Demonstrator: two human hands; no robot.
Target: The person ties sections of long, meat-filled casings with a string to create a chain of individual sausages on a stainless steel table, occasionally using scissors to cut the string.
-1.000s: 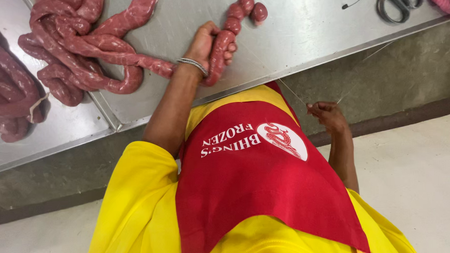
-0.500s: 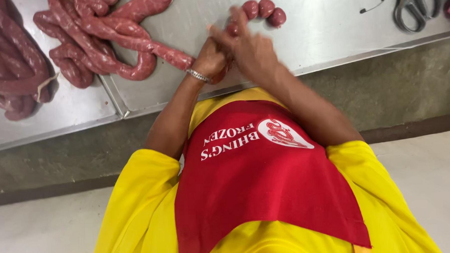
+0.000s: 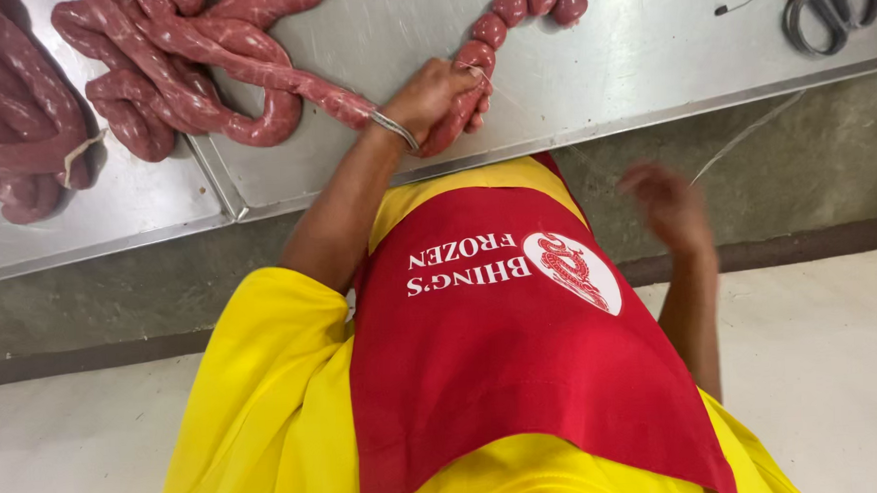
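Over on the far left we've got a dark reddish-brown coil of raw sausage tied with a bit of pale string [image 3: 22, 135], lying on the left stainless steel table panel [image 3: 117, 219]. Next to it, straddling the seam between the panels, sits a heap of pinkish-red raw sausage rope [image 3: 184, 66], looped over itself several times. 1 strand runs out of that heap to the right, straight into our left hand [image 3: 438, 96].

That hand is clenched around the sausage near the front edge of the wider stainless steel table panel [image 3: 646, 55]. There's a thin silver bangle [image 3: 396, 131] on the wrist. Past the fist, the casing carries on as a chain of small round pinkish-red sausage links [image 3: 523, 10], curving up and away toward the back of the table; we count about 4 bumps there.

A thin pale string [image 3: 746, 134] slants down off the table edge toward our right hand [image 3: 665, 205], which is off the table, out in front of the grey concrete table base [image 3: 805, 156]. It's motion-blurred, so we can't tell if the fingers are pinching the string or hanging loose.

Below all that is our red bib apron [image 3: 521, 370] over a yellow shirt [image 3: 260, 408].

Top right corner: a pair of grey metal scissors [image 3: 824, 5] lying on the steel, well apart from both hands, with a short dark bit of thread [image 3: 741, 1] just left of them.
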